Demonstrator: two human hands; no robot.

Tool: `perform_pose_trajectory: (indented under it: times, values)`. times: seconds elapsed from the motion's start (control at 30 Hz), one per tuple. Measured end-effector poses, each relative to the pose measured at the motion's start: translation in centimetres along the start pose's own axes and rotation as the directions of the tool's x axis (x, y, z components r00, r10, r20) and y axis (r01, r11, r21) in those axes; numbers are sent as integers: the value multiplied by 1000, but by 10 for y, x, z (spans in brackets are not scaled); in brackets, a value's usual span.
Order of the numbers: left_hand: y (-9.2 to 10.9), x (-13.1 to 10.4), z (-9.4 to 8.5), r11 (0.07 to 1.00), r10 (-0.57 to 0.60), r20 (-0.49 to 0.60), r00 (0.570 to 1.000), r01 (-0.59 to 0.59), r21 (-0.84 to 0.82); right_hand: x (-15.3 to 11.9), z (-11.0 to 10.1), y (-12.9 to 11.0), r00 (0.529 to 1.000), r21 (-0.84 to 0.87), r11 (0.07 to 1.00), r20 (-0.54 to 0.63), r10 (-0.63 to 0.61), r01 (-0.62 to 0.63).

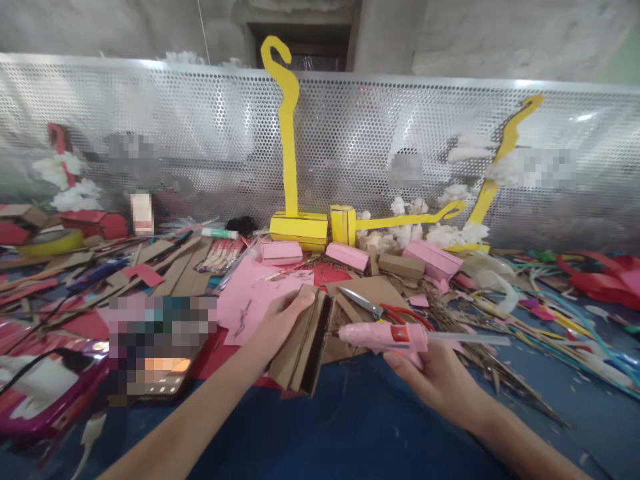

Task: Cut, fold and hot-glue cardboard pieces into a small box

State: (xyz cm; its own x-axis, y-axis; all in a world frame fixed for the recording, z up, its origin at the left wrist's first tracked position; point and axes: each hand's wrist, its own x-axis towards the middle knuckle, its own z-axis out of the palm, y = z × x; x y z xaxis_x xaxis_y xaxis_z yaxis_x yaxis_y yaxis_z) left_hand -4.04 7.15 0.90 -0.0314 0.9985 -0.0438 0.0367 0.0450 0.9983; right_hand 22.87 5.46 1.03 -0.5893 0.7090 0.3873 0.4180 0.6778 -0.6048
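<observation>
My left hand [286, 323] grips a folded piece of brown cardboard [295, 357], its dark open edge turned to the right. In my right hand [434, 373] is a pink hot glue gun [380, 335] with a clear glue stick [475, 339] poking out of its back. The nozzle points left at the cardboard, a small distance from its edge; whether glue is coming out cannot be made out. Just behind the glue gun lie scissors [361, 303] with red-orange handles. Pink paper [265, 293] and a flat cardboard sheet [390, 291] rest beyond my left hand.
Yellow hooked paper shapes [289, 153] stand against a perforated metal panel [350, 133]. Small pink boxes [283, 253] line up before them. A phone [160, 347] and a purple case [55, 407] with a white plug lie left. Scraps and coloured strips [565, 333] cover the right side.
</observation>
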Motion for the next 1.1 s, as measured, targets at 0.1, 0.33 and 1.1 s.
perform_pose_trajectory:
  times: [0.1, 0.33, 1.1]
  values:
    - [-1, 1, 0, 999, -50, 5, 999, 50, 5, 0, 1, 3, 999, -19, 1000, -47, 21, -22]
    - [3, -1, 2, 999, -49, -42, 998, 48, -16, 0, -1, 3, 1000, -17, 1000, 11, -13, 13]
    - [-11, 6, -2, 987, 137, 122, 983, -147, 72, 2, -3, -5, 999, -65, 998, -24, 23, -25]
